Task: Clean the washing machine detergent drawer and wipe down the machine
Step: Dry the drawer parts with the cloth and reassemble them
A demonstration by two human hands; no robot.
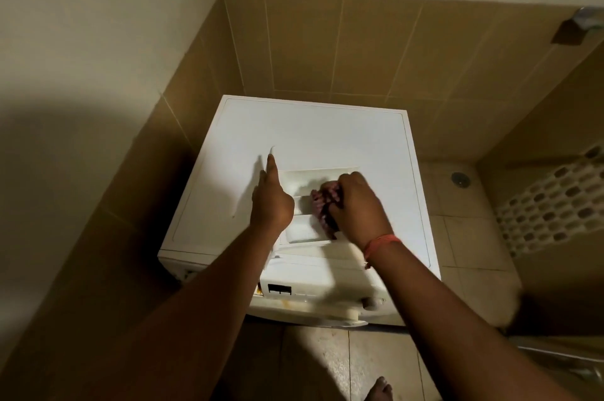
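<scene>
At the bottom of the frame we see a bare foot (379,389) on the pale tiled floor (313,364), and above it the front of the white front-loading washing machine (313,126), with its small dark display window (279,289) and a round white knob (369,302) towards the lower right of the panel. Moving up, both forearms reach over the panel to the middle of the frame, where the white plastic detergent drawer (304,230) lies on the machine's flat top, its compartments facing up. Our right hand (354,204), with an orange-red thread band (380,243) at the wrist, is bunched around a pink knobbly cleaning cloth (322,204) and presses it into the drawer's right side. Our left hand (273,201) sits at the drawer's left edge with the index finger stretched straight along it towards the back and the other fingers curled; it seems to steady the drawer, though we cannot tell how firmly. To do this step well, we judge that the left hand should brace the drawer so it does not slide on the smooth top, while the cloth is worked into each compartment corner and along the dividers, where residue tends to collect. Beyond the hands the top is bare white, and past it, in the upper part of the frame, the brown tiled wall (359,50) rises.
</scene>
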